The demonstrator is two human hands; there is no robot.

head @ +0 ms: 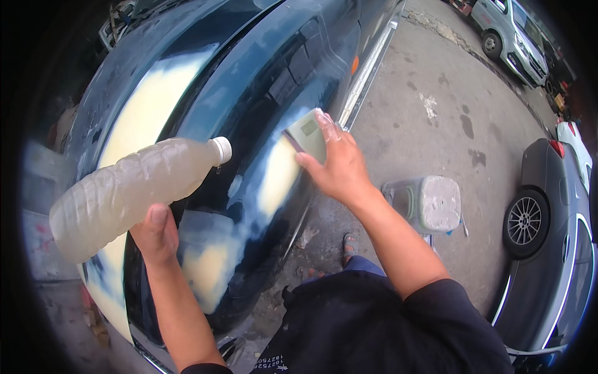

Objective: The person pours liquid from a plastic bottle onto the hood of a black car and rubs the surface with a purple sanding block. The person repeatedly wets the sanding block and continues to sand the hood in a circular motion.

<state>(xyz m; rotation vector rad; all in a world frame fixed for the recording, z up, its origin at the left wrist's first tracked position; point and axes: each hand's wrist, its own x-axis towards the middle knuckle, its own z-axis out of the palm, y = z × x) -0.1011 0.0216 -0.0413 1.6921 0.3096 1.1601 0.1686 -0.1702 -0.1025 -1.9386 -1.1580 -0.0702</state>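
Observation:
My left hand [156, 233] grips a ribbed plastic bottle [135, 191] of cloudy liquid, tilted with its white cap to the upper right. A drop hangs below the cap. With my right hand [338, 159] I hold a flat sanding block or folded abrasive sheet [306, 133], greyish green on top, against the dark blue car body panel [261, 93]. Whitish residue coats some of its fingers. Just below the block lies a cream filler patch [280, 175] with a hazy sanded edge. Another filler patch [208, 276] is lower on the panel, and a longer filler strip [145, 103] crosses the adjoining panel.
A square-topped container [439, 204] with a stained surface stands on the concrete floor [420, 126] to my right. Farther right is a parked grey car [544, 290]; a silver van [511, 39] stands at the upper right. My sandalled foot [350, 245] is beside the panel.

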